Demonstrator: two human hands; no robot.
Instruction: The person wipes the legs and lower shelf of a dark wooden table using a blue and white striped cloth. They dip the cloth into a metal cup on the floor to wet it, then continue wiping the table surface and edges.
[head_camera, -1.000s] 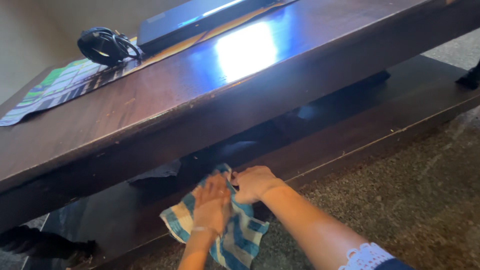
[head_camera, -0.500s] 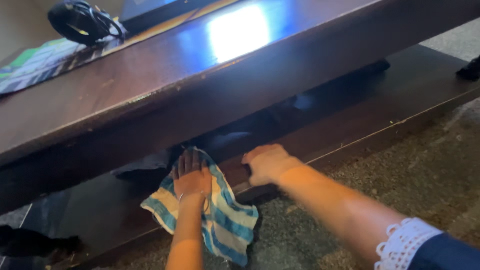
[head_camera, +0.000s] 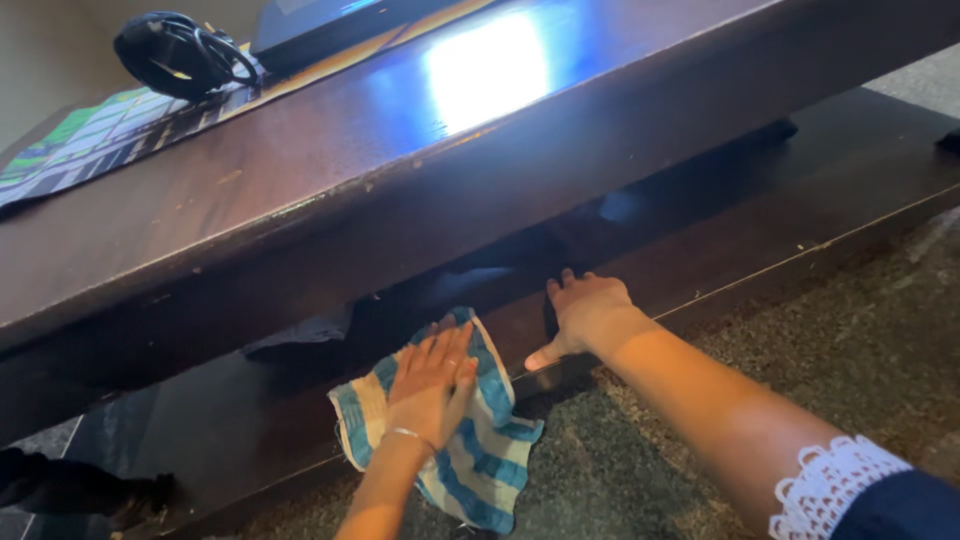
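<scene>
A dark wooden lower shelf (head_camera: 760, 250) carries a blue-striped cloth (head_camera: 480, 440) at its edge.

Dark closed laptop (head_camera: 330, 20) at tabletop's far edge, lying on colourful printed mat (head_camera: 90, 140), screen hidden

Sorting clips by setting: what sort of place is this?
Probably a room in a home: a low dark wooden table with a lower shelf, a coiled cable on top, and speckled stone floor.
</scene>
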